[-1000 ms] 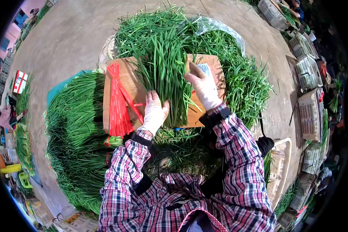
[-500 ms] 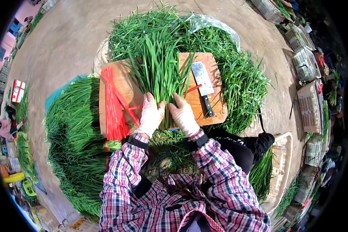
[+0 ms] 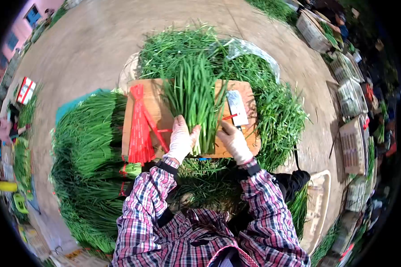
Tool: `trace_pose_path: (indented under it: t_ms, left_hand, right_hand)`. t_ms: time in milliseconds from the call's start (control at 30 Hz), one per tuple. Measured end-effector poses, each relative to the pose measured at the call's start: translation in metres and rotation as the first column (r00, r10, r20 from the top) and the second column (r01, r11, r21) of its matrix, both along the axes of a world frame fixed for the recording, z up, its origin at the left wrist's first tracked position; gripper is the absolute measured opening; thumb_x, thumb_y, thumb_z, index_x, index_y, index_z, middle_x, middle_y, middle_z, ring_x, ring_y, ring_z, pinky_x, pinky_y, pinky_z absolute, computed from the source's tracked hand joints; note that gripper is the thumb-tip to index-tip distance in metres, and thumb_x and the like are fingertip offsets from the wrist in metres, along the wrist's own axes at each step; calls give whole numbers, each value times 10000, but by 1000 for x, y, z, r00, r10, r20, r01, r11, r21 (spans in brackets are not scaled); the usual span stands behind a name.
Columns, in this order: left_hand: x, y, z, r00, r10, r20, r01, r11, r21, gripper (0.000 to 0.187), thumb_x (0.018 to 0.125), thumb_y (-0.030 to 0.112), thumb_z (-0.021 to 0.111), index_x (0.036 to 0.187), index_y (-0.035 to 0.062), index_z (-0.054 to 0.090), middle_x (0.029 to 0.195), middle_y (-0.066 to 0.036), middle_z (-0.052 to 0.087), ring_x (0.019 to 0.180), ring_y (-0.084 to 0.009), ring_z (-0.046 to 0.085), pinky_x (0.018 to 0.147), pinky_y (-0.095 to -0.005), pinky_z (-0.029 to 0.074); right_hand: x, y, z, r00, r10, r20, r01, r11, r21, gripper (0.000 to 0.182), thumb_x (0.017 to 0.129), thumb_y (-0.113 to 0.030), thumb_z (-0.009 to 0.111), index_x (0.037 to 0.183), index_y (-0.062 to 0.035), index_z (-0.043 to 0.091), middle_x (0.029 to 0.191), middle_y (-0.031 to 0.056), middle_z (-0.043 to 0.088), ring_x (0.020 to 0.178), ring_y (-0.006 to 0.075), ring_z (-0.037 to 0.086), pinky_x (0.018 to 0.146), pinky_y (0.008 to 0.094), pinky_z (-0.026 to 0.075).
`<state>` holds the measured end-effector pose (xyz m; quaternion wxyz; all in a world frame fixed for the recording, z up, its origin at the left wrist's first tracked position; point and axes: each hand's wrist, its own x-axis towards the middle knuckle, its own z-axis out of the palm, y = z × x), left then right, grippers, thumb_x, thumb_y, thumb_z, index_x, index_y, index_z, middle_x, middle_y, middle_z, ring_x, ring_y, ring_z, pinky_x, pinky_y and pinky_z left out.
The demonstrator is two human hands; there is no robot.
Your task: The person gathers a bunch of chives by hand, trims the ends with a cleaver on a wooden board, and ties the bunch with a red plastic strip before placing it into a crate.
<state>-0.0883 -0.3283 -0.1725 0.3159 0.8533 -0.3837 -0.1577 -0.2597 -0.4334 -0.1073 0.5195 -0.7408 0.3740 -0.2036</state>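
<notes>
A bunch of garlic chives (image 3: 196, 95) lies lengthwise on a wooden board (image 3: 165, 113), pale stalk ends towards me. My left hand (image 3: 182, 140), in a whitish glove, holds the bunch's lower left side, thumb over the stalks. My right hand (image 3: 235, 141), gloved too, is off the bunch at its lower right. Its fingers are bent but apart, close to the end of a red tie strip (image 3: 229, 117) that runs beneath the bunch. Beside it lies a cleaver (image 3: 237, 107), its handle mostly hidden by that hand. A sheaf of red strips (image 3: 140, 129) lies on the board's left.
Loose greens (image 3: 276, 102) are heaped behind and right of the board. Stacked chives (image 3: 89, 147) lie at left. A pale plastic tray (image 3: 318, 204) sits at lower right. Crates (image 3: 354, 144) line the right side, where another person (image 3: 341, 26) is partly visible.
My right hand has left the bunch and moved right, towards the strip end and cleaver handle. My left hand stays on the stalks. The whole view has shifted slightly.
</notes>
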Motion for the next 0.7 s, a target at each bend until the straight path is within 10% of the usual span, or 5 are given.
trace_pose_path:
  t_ms: [167,300,433,533,700]
  left_hand:
    - [-5,10,17,1000,-23,-3,23,1000,-2,817,869,386,633,1422,-96,271,1441,-338,330,1327,-451,374,1101,-437,351]
    - [-7,25,15,995,-71,-73,68,997,-40,747,895,344,593,1421,-89,284,1447,-314,333,1354,-417,345,1108,-430,335]
    - [-5,32,3,992,-35,118,50,991,-125,565,885,240,624,1344,-33,442,1360,-270,471,1254,-400,476,1063,-406,392]
    - [6,51,-13,968,89,-234,-174,910,-375,274,916,85,583,1174,-1,613,1166,-128,635,1105,-253,588,980,-319,441]
    - [37,63,-17,221,122,-968,-724,685,-79,200,872,50,590,1071,58,570,1023,-77,587,879,-236,594,797,-440,568]
  right_hand:
    - [19,-1,29,986,85,142,-45,964,-263,353,875,-13,624,1228,-24,615,1147,134,651,1018,221,637,863,316,510]
    - [75,3,49,917,398,30,-255,642,-723,290,811,-33,651,1100,-54,664,1054,126,666,1025,320,622,914,413,489]
    - [119,-14,-2,836,502,-224,-477,461,-749,273,813,-161,662,1084,-137,679,1122,57,669,1187,288,550,1097,492,329]
    - [124,-24,-30,807,538,-243,-533,487,-692,254,785,-169,701,1039,-171,684,1041,22,696,1188,271,560,1108,486,317]
    - [120,-26,-34,830,533,-163,-482,540,-690,255,761,-104,715,1004,-175,690,1010,14,699,1159,267,583,1105,485,324]
